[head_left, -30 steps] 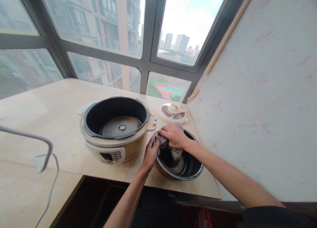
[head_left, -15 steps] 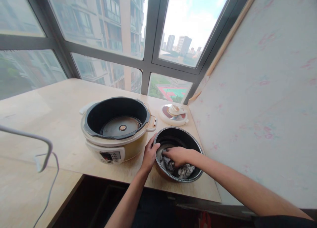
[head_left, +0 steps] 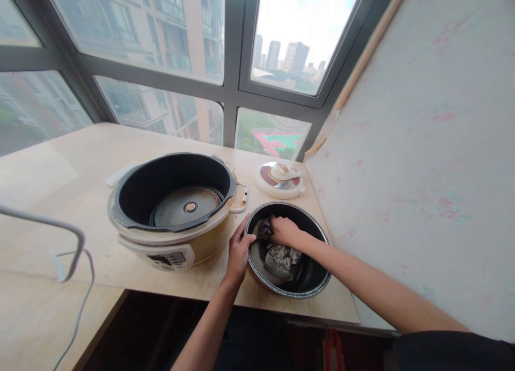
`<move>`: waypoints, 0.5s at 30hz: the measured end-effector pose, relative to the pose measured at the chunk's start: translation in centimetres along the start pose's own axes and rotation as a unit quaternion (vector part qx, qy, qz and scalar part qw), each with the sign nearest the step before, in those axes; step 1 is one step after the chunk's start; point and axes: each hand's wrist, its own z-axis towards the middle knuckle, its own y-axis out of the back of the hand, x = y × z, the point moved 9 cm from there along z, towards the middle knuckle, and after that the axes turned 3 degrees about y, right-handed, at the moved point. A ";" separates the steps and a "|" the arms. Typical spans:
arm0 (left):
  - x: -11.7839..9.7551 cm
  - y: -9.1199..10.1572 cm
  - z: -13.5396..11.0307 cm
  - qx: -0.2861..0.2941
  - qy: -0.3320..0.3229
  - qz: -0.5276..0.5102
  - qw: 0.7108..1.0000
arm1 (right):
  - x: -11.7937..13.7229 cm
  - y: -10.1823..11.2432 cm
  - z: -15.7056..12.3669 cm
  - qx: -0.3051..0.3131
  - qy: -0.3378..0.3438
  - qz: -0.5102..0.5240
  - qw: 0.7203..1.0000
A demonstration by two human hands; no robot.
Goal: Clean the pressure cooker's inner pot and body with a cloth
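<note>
A dark inner pot (head_left: 311, 274) stands near the front edge of the wooden counter. My left hand (head_left: 240, 247) grips its left rim, thumb over the inside edge. Inside the pot, my right hand (head_left: 285, 232) is closed on a grey patterned cloth (head_left: 281, 261), pressed against the far left inner wall. Part of the cloth lies bunched on the pot's floor below my hand. To the left sits the electric pressure cooker (head_left: 161, 247) without its lid, its dark inside and round heating plate (head_left: 189, 205) showing.
Behind the pot lies the cooker's white lid (head_left: 280, 180). A grey cable (head_left: 82, 296) hangs at the left over the wooden counter (head_left: 64, 199). Windows stand behind, and a flowered wall (head_left: 402, 161) closes off the right side. A dark gap opens below the counter's front edge.
My right hand has moved with the cloth from the pot's middle toward its far left wall. My left hand keeps hold of the rim. The view has shifted slightly.
</note>
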 end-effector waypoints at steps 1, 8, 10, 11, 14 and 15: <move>0.1 0.0 0.0 -0.008 0.001 -0.007 1.000 | 0.5 0.1 0.0 -0.001 0.004 0.011 1.000; -0.5 0.2 -0.1 -0.047 -0.010 0.040 0.998 | 5.1 -1.3 -0.8 0.073 0.107 0.082 0.988; -0.8 0.4 -0.1 -0.060 -0.009 0.071 0.996 | 5.7 -1.9 -1.4 0.099 0.131 0.098 0.982; -1.0 0.5 -0.2 -0.068 -0.010 0.084 0.994 | 5.8 -2.2 -1.7 0.109 0.139 0.106 0.978; -1.4 0.7 -0.5 -0.090 -0.011 0.108 0.990 | 5.8 -2.5 -2.7 0.147 0.155 0.120 0.970; -1.5 0.7 -0.6 -0.098 -0.010 0.113 0.989 | 5.7 -2.7 -3.0 0.170 0.158 0.121 0.965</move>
